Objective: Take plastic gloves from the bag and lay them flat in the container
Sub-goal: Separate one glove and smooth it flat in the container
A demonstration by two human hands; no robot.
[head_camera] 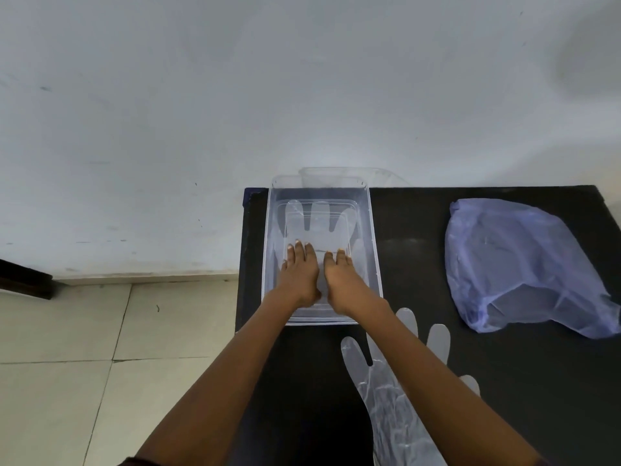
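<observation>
A clear plastic container [375, 250] sits at the left end of a black table. A transparent plastic glove [317, 218] lies flat on its floor, fingers pointing away from me. Both palms rest on that glove: my left hand [300, 275] and my right hand [342, 280] lie side by side, fingers stretched forward, gripping nothing. A second clear glove [389, 395] lies on the table near me, partly under my right forearm. The bluish plastic bag [524, 264] rests crumpled at the right.
A clear lid [336, 173] leans behind the container against the white wall. The black table [420, 230] ends just left of the container, with tiled floor [100, 348] below. A dark object [23, 280] juts in at far left.
</observation>
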